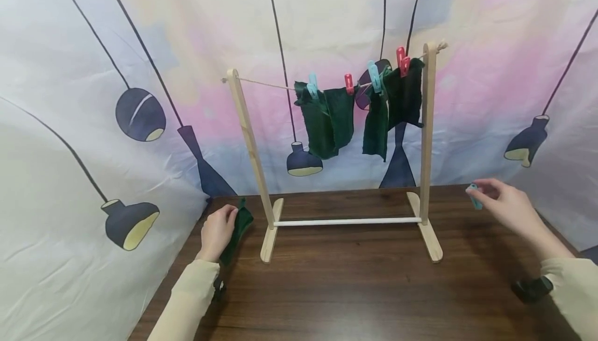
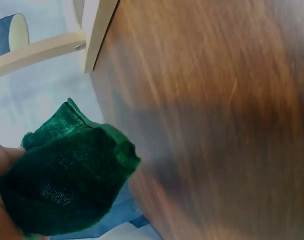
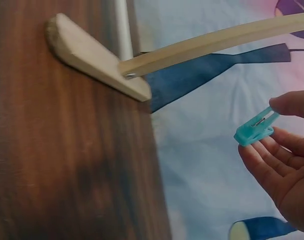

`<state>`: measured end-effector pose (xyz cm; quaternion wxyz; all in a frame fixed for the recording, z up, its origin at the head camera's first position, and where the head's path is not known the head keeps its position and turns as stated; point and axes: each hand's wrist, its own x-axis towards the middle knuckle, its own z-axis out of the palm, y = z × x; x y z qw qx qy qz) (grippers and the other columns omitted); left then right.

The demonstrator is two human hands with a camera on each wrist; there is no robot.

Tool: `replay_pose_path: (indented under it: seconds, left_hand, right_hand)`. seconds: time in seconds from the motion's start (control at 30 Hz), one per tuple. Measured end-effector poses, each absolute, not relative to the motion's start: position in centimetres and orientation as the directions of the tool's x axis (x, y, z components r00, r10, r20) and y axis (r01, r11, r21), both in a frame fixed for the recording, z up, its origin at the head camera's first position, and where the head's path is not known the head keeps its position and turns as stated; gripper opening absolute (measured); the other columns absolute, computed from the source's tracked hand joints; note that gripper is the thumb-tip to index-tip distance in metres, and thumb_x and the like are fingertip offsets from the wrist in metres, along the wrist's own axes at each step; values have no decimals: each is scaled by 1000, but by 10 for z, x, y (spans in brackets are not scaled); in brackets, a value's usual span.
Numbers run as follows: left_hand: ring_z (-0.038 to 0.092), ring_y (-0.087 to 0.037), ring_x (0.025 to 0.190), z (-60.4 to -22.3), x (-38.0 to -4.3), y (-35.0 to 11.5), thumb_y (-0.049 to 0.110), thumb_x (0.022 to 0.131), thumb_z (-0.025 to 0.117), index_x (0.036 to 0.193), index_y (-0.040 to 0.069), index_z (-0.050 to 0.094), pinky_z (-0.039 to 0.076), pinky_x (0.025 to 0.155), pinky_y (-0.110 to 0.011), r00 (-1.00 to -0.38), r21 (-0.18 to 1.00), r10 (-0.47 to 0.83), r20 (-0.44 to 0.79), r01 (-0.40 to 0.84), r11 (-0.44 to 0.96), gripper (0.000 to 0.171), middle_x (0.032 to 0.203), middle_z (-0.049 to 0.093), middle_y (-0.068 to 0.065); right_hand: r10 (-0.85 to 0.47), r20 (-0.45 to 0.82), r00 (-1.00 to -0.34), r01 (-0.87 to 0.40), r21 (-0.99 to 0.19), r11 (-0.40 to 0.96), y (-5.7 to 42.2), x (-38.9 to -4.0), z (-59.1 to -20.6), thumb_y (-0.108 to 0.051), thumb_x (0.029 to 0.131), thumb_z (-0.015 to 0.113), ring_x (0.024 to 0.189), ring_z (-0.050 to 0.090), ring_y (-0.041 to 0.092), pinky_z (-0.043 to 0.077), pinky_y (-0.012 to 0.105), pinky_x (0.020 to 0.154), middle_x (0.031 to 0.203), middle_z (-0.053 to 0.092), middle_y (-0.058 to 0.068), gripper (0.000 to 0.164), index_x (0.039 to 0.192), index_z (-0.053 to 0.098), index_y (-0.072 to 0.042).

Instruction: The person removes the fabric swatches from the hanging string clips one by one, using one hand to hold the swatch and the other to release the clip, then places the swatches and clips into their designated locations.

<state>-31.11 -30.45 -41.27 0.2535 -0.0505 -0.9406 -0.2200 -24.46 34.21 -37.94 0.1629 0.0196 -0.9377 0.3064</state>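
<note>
My left hand [image 1: 217,231] pinches a small dark green cloth [image 2: 67,185], which hangs from the fingers left of the wooden drying rack [image 1: 249,144]. On the other side of the rack, my right hand [image 1: 509,208] holds a light blue clothespin [image 3: 254,130] between thumb and fingers. Between the rack's two posts runs a string [image 1: 266,83]. Several dark green cloths [image 1: 322,128] hang on it in the middle and at the right, held by blue clothespins [image 1: 374,76] and red clothespins [image 1: 349,84].
The rack's feet [image 1: 430,242] stand on a brown wooden table [image 1: 345,289], joined by a white rod [image 1: 345,222] low down. A backdrop cloth [image 1: 224,35] printed with lamps hangs behind and at both sides. The string's left stretch carries no cloth.
</note>
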Motion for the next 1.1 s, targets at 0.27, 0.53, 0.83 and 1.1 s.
replay_pose_path:
  seconds: [0.27,0.53,0.83,1.1]
  left_hand:
    - [61,-25,60,-424,-315,-295,20,103,60,108,5,72,46,49,-41,-902,425,-32,430,171,889,20,89,72,-13]
    - [63,-27,65,-431,-317,-291,15,103,59,107,4,71,48,52,-44,-923,442,-58,379,126,888,17,94,73,-15]
    - [62,-25,63,-440,-318,-291,15,103,58,108,4,70,47,51,-42,-942,470,-77,328,92,878,18,93,72,-15]
    - [63,-27,67,-446,-320,-289,13,102,58,107,2,68,49,56,-44,-949,494,-74,307,93,865,15,91,71,-16]
  right_hand:
    - [81,273,-959,-97,-580,809,342,-240,-402,-43,103,55,90,64,41,49,41,64,100,67,26,60,133,52,9]
    - [50,197,-979,-79,-594,801,337,-241,-418,-44,105,51,89,66,40,49,38,63,105,66,29,64,133,48,13]
    - [2,143,-990,-84,-591,802,332,-246,-433,-41,104,54,100,62,49,52,52,73,112,62,33,64,130,49,17]
    - [-17,97,-995,-73,-600,797,324,-248,-443,-40,101,60,89,66,33,50,37,66,105,66,26,62,126,54,16]
